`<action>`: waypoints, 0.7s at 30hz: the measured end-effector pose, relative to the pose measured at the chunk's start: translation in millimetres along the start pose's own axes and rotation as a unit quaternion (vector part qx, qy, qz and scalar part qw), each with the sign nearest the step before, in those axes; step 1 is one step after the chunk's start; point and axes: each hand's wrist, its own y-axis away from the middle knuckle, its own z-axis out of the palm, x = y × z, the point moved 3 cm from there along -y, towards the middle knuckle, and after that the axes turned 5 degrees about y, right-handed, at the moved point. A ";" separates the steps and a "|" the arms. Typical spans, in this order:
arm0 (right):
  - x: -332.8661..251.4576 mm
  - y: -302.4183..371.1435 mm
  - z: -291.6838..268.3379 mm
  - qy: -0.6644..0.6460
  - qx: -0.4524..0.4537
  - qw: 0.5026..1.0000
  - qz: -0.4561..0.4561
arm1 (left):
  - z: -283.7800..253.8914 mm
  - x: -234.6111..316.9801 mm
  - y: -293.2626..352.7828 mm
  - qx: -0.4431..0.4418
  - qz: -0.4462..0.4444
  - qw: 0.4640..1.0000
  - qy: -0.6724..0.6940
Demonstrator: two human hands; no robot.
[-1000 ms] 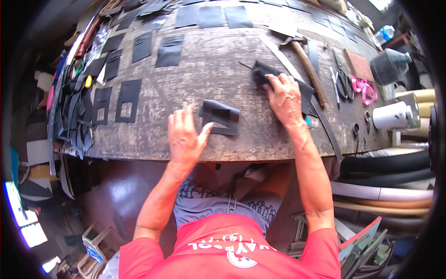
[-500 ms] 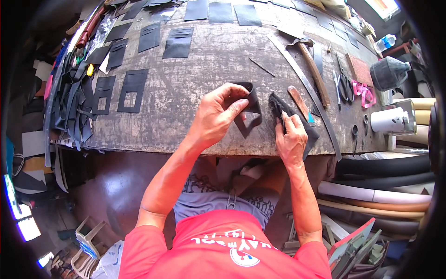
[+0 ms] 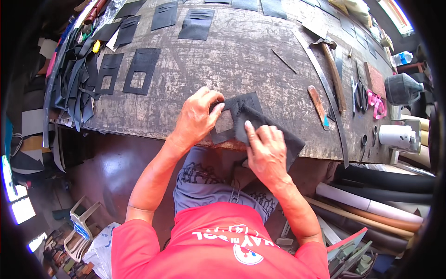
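A black leather-like piece with a rectangular window (image 3: 251, 99) lies flat near the table's front edge. My left hand (image 3: 197, 116) is closed at its left side, thumb and fingers pinching the edge beside the window. My right hand (image 3: 267, 153) grips a folded black cloth (image 3: 291, 143) and presses it on the piece's right part, hiding that part. The cloth's loose end hangs over the table edge. Left of my hands lies a similar black windowed piece (image 3: 147, 59).
On the right lie a wooden-handled knife (image 3: 317, 103), a long metal ruler (image 3: 318, 74), a hammer (image 3: 335, 76), black scissors (image 3: 361, 96) and a white container (image 3: 395, 135). Black strips (image 3: 69, 90) hang off the left side. More cut pieces (image 3: 196, 23) lie farther back.
The windowed piece, held up and bent before, now lies flat on the table. My right hand has brought the cloth left onto it. The whole view has shifted slightly.
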 end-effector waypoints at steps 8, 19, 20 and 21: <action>-2.1 -54.9 28.1 0.015 0.031 0.999 0.009 | 9.1 -8.9 5.4 0.090 0.070 0.993 0.009; -10.0 -60.1 36.8 0.046 0.023 0.998 0.033 | 9.8 -11.1 5.8 0.101 0.042 0.993 0.048; -11.9 -60.3 40.0 0.050 0.019 0.998 0.034 | 9.3 -12.5 8.3 0.101 0.038 0.993 0.046; -14.1 -51.8 36.6 0.043 0.020 0.998 0.031 | 8.2 -14.8 7.2 0.107 0.036 0.993 0.045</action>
